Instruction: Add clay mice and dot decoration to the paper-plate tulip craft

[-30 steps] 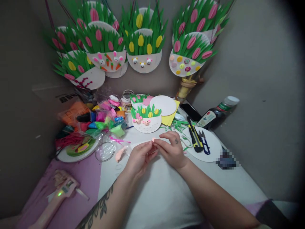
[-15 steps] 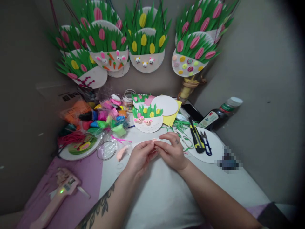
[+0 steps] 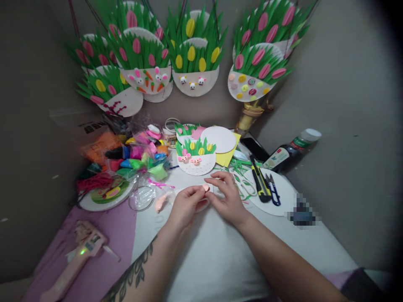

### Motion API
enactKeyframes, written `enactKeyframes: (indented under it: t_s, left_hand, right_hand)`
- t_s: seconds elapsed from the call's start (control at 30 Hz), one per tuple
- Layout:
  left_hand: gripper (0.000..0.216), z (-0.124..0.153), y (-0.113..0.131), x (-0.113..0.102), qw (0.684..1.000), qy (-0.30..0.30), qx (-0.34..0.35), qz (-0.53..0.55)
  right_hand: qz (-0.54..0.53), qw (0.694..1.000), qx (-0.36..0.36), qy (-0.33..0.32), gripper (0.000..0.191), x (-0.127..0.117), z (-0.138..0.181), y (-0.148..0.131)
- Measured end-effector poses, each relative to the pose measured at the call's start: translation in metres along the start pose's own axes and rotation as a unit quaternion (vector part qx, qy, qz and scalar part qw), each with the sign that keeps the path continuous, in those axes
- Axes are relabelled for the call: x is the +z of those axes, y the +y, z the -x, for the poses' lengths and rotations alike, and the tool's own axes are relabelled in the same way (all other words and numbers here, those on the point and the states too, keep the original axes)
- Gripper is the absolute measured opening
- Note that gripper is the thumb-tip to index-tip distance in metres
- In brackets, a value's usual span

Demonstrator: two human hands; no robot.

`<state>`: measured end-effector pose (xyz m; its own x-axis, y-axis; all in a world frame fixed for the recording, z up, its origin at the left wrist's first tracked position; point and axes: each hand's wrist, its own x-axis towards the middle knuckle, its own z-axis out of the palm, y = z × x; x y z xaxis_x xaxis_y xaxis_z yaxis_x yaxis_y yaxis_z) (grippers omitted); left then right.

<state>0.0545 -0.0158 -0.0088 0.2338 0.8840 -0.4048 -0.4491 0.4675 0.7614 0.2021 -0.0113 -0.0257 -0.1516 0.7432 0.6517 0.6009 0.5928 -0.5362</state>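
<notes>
A small piece of peach-pink clay point(image 3: 206, 188) is pinched between the thumb and fingertips of my left hand point(image 3: 187, 205). Close by on its right, my right hand point(image 3: 228, 201) has its fingers apart, the thumb below and the fingers above the clay. Just beyond both hands lies a paper-plate basket point(image 3: 199, 164) with green paper grass, yellow tulips and two pink clay animal faces. A bagged lump of peach clay point(image 3: 161, 203) rests left of my left hand.
Bags of coloured clay point(image 3: 138, 153) crowd the back left. A pink glue gun point(image 3: 85, 247) with a lit green light lies front left. On a white plate point(image 3: 288, 197) at right are a cutter point(image 3: 260, 182) and snips point(image 3: 273, 191). A dark bottle point(image 3: 289, 151) stands behind.
My right hand's fingers have spread away from the clay, which now shows more clearly in my left fingertips. The view has shifted slightly.
</notes>
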Motion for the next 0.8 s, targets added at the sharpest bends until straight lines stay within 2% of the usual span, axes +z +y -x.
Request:
enactKeyframes:
  t_s: [0.27,0.8]
  left_hand:
    - [0.029,-0.0001,0.0,0.001,1.0,-0.004,-0.001,-0.015]
    - [0.027,0.0003,-0.0008,0.0011,1.0,-0.005,0.003,-0.02]
  right_hand:
    - [0.013,1.0,0.003,0.005,0.023,-0.0002,-0.0002,0.0017]
    - [0.018,1.0,0.0,-0.003,0.025,0.0006,0.0001,0.0019]
